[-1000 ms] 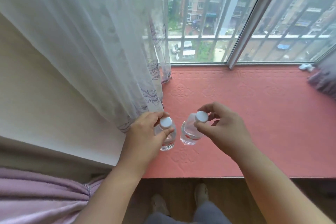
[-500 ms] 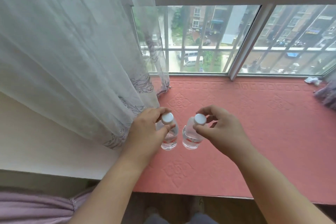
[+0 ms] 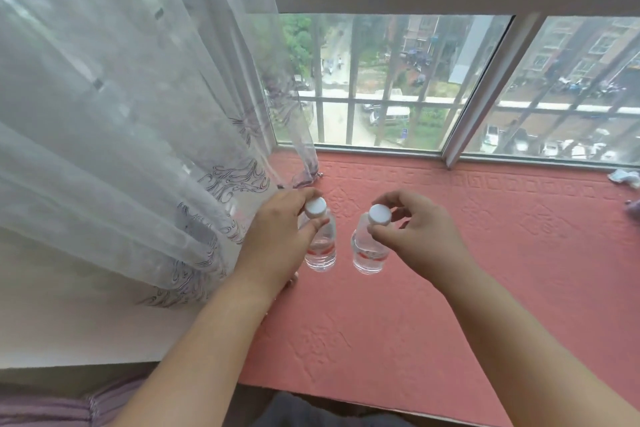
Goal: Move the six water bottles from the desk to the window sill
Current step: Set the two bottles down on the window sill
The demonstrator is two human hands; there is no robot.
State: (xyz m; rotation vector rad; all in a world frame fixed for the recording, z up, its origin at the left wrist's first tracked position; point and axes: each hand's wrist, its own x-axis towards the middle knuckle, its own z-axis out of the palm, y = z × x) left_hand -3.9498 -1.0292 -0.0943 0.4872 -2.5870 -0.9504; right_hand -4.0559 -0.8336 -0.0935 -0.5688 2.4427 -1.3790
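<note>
We see two small clear water bottles held side by side above the pink embossed mat [image 3: 450,288] that covers the window sill, a narrow gap between them. The left hand [image 3: 277,246] pinches the left bottle [image 3: 320,246] at its neck, just below the white cap [image 3: 315,207]: the thumb crosses the near side of the neck, the fingers curl round the far side, and the bottle body hangs below and to the right of the palm. The right hand [image 3: 419,236] pinches the right bottle [image 3: 367,253] the same way, thumb pressed on the near edge of its white cap [image 3: 379,214], forefinger arched over the far edge, remaining fingers loosely curled to the right; the bottle body hangs below and to the left of that hand. Both bottles stand close to upright, long axis vertical, caps toward the camera and bases toward the mat; the right one leans slightly, cap to the right. Each carries a thin red band low on its body. We cannot tell whether the bases touch the mat. A sheer white curtain [image 3: 121,114] hangs at the left, its embroidered hem brushing the back of the left hand. The window frame [image 3: 481,90] rises at the far edge of the sill, with bars and a street beyond the glass.
</note>
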